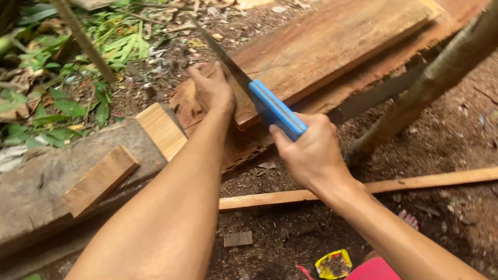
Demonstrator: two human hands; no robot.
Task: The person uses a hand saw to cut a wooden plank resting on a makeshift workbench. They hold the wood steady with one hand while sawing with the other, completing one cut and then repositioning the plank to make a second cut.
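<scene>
My right hand (310, 150) grips the blue handle of a hand saw (275, 110). Its dark blade (223, 54) runs up and to the left across the near end of a wide reddish wooden plank (332, 41). My left hand (211, 89) lies flat on that plank's end, just left of the blade, fingers spread on the wood. The plank rests on another rough board (373, 72) beneath it.
A pale cut block (162, 129) and a brown offcut (98, 179) lie on a grey slab (31, 192) at left. A thin wooden strip (415, 182) crosses the dirt. A tree trunk (441, 72) leans at right. Green leaves fill the upper left. A yellow scrap (333, 263) lies below.
</scene>
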